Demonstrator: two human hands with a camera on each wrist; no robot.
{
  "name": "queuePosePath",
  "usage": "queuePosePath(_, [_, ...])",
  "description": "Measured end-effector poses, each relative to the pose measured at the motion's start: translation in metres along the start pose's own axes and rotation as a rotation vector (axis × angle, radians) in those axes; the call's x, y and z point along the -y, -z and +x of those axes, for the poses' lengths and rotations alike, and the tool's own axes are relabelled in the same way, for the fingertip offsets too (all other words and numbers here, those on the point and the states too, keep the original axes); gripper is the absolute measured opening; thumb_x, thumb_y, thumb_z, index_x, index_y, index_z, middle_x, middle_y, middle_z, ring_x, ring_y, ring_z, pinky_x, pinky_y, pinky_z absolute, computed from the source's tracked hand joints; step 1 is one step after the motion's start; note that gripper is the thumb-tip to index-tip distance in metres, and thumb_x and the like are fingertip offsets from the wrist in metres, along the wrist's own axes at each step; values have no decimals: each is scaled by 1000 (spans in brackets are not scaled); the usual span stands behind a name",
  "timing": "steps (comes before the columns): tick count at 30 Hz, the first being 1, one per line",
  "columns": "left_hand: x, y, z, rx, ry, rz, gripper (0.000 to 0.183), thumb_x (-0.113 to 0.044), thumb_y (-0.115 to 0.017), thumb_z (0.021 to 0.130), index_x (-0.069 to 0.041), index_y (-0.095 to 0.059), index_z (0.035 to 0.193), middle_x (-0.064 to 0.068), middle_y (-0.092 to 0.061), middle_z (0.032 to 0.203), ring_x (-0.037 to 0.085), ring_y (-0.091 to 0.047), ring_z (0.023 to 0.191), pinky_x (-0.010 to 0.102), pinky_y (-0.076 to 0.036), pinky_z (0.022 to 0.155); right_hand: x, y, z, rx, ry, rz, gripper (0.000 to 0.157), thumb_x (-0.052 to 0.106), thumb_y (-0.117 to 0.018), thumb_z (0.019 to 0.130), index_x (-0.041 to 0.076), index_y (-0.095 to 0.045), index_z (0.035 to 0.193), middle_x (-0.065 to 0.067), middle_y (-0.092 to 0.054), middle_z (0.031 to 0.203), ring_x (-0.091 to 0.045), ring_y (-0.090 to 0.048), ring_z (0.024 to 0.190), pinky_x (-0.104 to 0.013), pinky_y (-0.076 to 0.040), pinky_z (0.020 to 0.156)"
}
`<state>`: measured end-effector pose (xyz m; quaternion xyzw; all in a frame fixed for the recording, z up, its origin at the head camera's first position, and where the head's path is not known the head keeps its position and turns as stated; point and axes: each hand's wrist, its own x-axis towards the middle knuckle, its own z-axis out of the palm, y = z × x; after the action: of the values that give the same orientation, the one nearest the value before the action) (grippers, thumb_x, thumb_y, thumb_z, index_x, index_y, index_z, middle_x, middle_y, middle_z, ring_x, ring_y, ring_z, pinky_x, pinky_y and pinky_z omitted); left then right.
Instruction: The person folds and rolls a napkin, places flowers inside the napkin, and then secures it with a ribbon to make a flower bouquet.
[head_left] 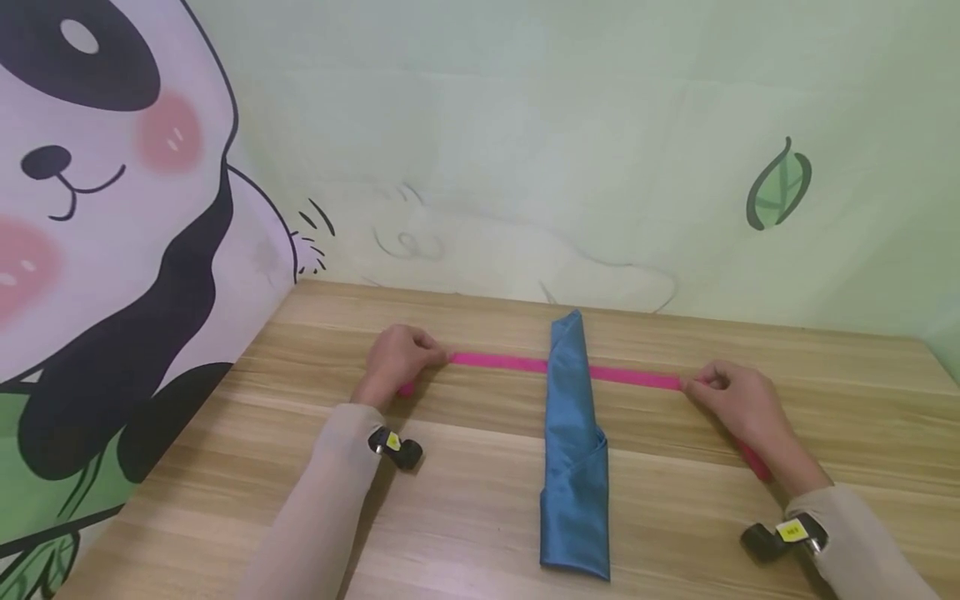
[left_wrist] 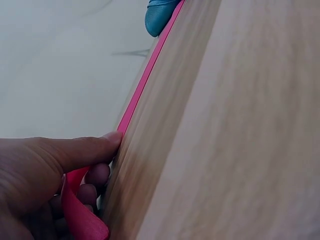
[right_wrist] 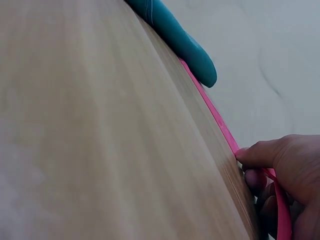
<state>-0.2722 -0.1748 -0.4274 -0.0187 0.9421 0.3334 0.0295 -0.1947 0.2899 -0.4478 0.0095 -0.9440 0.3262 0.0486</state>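
A folded length of shiny blue cloth lies lengthwise on the table, narrow at its far end. Beneath its upper part runs a flat pink ribbon, stretched straight from side to side. My left hand pinches the ribbon on the left between thumb and fingers; a loose tail curls under the palm in the left wrist view. On the other side my right hand pinches it likewise, and the ribbon's end hangs by the wrist. The stretch of ribbon under the cloth is hidden.
The wooden table meets a pale green wall covering along its far edge. A large printed panda covers the left side, and a printed leaf is at the right. Small black devices sit at both sleeve cuffs.
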Motion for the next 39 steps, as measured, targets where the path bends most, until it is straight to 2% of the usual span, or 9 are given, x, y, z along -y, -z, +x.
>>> queuePosePath(6, [0,1,-1,8,2,-9,27,-34,-89,87,-10,-82,97,4,-72,95,19,-56,75,34,-42,71,0,1,-4,2,12,-7,31,30,-73,102,-1,-70,100,-8,-63,82,-21,-50,72,-34,-41,63])
queuePosePath(13, [-1,2,-3,27,17,-19,26,-32,-89,87,-9,-82,97,4,-72,93,17,-55,67,34,-43,70,0,3,-11,9,14,-10,31,31,-73,101,1,-70,97,-8,-67,84,-21,-52,74,-36,-44,65])
queuePosePath(20, [0,5,-6,91,42,-39,23,-33,-87,89,-12,-82,97,2,-63,66,12,-46,42,28,-37,46,0,2,-17,-4,33,-16,28,28,-75,100,1,-71,96,-7,-67,84,-21,-54,75,-36,-45,67])
queuePosePath(23, [1,6,-9,114,44,-50,21,-31,-87,90,-12,-82,97,1,-58,60,12,-46,40,27,-34,42,-1,3,-17,-4,34,-17,27,28,-76,100,1,-72,95,-7,-68,84,-21,-54,75,-37,-45,67])
queuePosePath(34, [3,11,-10,184,47,-80,12,-25,-85,91,-13,-81,92,1,-56,61,14,-48,40,26,-30,40,1,3,-20,-6,53,-19,25,27,-76,99,2,-72,95,-7,-69,83,-20,-55,74,-37,-46,68])
queuePosePath(39, [5,14,-10,224,44,-90,14,-25,-86,91,-12,-81,93,2,-59,63,14,-49,40,27,-33,42,2,3,-24,18,38,-29,28,28,-75,101,1,-72,97,-6,-67,83,-20,-53,73,-37,-44,65])
